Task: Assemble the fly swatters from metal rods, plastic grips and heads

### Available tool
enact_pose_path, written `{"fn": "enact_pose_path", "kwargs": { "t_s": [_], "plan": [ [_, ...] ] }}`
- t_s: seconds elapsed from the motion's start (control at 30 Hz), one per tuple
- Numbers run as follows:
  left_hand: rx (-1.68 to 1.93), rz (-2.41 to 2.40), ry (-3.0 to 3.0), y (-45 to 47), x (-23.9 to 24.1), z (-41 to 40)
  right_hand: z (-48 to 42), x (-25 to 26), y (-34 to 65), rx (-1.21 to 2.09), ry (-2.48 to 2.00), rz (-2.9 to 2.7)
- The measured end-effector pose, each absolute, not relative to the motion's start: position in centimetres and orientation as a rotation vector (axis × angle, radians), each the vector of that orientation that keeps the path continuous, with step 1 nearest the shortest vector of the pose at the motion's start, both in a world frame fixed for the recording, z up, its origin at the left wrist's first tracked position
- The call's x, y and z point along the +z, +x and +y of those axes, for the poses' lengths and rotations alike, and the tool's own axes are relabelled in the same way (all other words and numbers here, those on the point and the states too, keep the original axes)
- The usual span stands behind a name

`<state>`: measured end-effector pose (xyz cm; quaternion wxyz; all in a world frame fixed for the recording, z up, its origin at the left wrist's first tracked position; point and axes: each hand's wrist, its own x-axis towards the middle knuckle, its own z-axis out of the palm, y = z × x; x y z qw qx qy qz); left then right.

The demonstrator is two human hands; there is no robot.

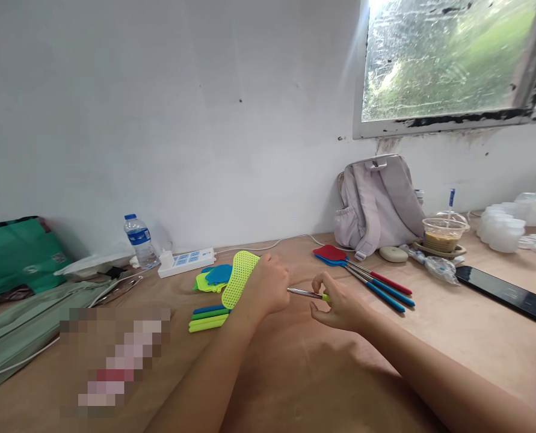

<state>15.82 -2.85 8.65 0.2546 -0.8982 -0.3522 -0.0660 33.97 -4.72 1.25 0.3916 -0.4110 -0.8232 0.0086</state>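
2 hands [268, 285] [340, 304] on 1 yellow swatter [239, 278], 3 assembled swatters [367, 275], 3 loose handles [209, 318]

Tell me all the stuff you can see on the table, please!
fly swatter in hands: one, yellow-green head, metal rod, centre
swatter heads: a few, blue and yellow-green, behind the left hand
handle grips: three, blue, green, yellow, left of the arms
finished swatters: about three, red and blue, centre right
water bottle: one, clear with blue cap, by the wall
power strip: one, white, by the wall
backpack: one, pale grey, under the window
drink cup: one, clear, right
phone: one, black, right
green bag: one, far left
left hand: holds the head
right hand: fingers pinch the rod
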Motion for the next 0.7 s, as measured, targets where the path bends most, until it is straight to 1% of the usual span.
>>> {"fn": "enact_pose_path", "kwargs": {
  "t_s": [0.27,0.43,0.6,0.7],
  "plan": [
    [-0.2,-0.95,-2.426,16.5,8.4,-3.5,-4.9,1.3,33.7,0.03,-1.022,-2.106],
    [-0.19,-0.913,-2.376,16.9,9.1,-4.6,-5.1,1.3,33.4,0.147,-0.993,-2.048],
    [-0.142,-0.922,-2.392,15.5,9.1,-5.1,-5.8,1.4,32.3,0.204,-0.952,-2.085],
    [-0.151,-0.927,-2.432,13.9,8.6,-4.8,-6.1,1.8,31.7,0.225,-0.924,-2.226]
  ]
}}
